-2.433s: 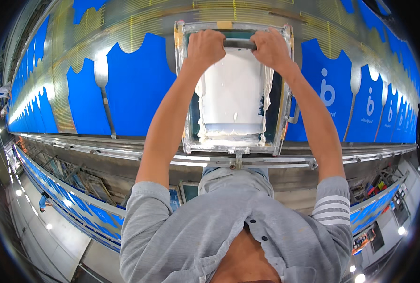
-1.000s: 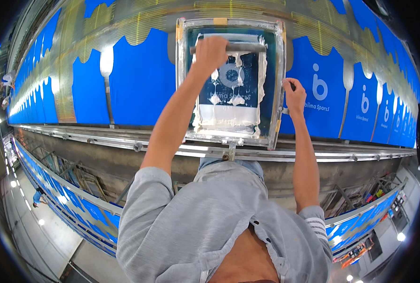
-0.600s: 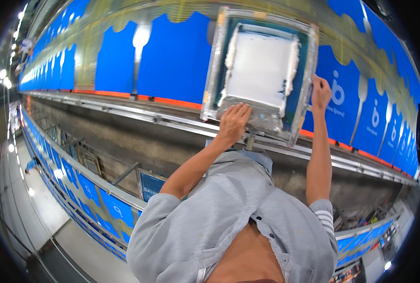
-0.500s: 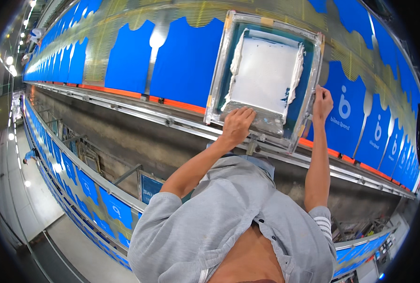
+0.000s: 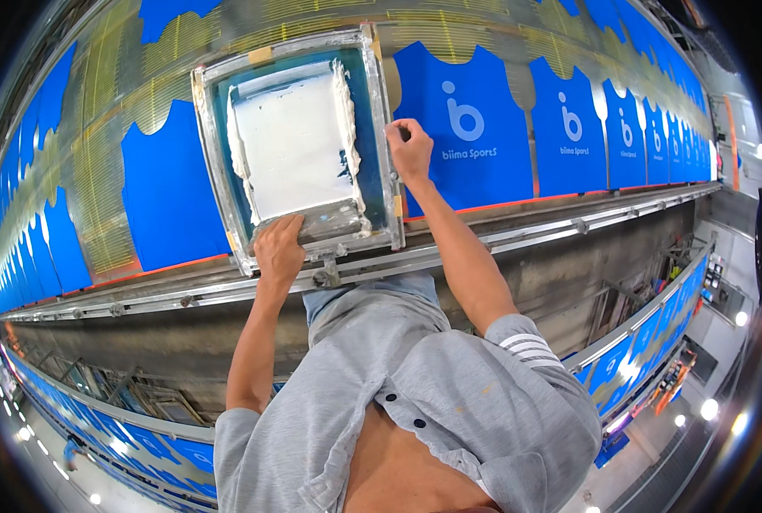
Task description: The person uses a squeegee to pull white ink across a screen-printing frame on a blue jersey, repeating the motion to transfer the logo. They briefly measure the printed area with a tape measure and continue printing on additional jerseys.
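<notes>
Right under my chin it's just my grey shirt (image 5: pixel 484 402), then the silver rail (image 5: pixel 535 234) running along the near edge of the table. My left hand (image 5: pixel 280 245) is at the near left of the screen frame (image 5: pixel 373 128), fingers closed over the end of the squeegee (image 5: pixel 334 222), which is parked at the near end of the mesh, flat-ish against it. The frame sits on the table just beyond the rail, a bit crooked to my eye, though the fisheye could be bending it.

Past the squeegee there's a full bed of white ink (image 5: pixel 287 145), with gloopy ridges down both sides and a dark gap near the right one. My right hand (image 5: pixel 411 150) is at the frame's right side, fingers curled in. Honestly can't tell whether they're gripping the edge or only resting by it.

Right beside it lies a blue panel with a white logo (image 5: pixel 466 128), more printed ones off to the right. Left of the frame is a plain blue panel (image 5: pixel 169 188). So I'd call this the placing step, between pulls. Next move calls for seating the frame square, then two hands on the squeegee with even pressure.

Farther across the table (image 5: pixel 99 162), more blue panels (image 5: pixel 173 17).
</notes>
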`<state>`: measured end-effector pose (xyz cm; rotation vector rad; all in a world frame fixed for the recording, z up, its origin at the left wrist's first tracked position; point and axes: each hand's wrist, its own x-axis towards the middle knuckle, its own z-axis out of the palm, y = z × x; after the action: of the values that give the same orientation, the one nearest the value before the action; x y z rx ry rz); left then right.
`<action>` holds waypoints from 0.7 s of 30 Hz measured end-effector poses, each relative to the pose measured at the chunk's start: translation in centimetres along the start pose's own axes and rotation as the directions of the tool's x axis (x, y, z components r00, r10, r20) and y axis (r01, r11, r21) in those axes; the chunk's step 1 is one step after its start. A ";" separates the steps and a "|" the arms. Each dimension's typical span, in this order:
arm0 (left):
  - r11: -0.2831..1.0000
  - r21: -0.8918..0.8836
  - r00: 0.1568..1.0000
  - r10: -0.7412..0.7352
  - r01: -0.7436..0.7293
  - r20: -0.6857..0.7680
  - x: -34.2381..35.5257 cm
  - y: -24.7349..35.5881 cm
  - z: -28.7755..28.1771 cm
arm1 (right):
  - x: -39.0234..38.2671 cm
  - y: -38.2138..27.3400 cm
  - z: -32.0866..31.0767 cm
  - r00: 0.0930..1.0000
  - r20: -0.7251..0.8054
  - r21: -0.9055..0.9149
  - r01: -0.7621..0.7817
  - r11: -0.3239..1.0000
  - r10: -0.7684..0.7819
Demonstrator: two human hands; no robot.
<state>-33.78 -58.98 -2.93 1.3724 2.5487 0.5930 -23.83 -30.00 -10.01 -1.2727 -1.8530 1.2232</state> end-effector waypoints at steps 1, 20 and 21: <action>1.000 0.006 0.999 -0.017 0.017 0.043 -0.1 -0.4 -0.1 | -0.2 0.1 0.4 1.000 0.002 -0.025 0.000 1.000 0.000; 0.997 0.042 0.952 -0.072 0.062 0.296 11.6 -4.5 -0.9 | -2.0 -11.6 5.0 0.473 0.873 -0.343 0.771 0.537 -0.122; 0.998 0.055 0.968 -0.039 0.026 0.249 14.1 -5.5 -0.5 | -0.4 -11.6 6.5 0.489 0.863 -0.370 0.782 0.502 -0.126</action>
<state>-45.91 -50.10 -4.47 1.3248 2.3934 0.3259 -33.74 -34.18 -2.19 -0.2924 -3.3105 0.6178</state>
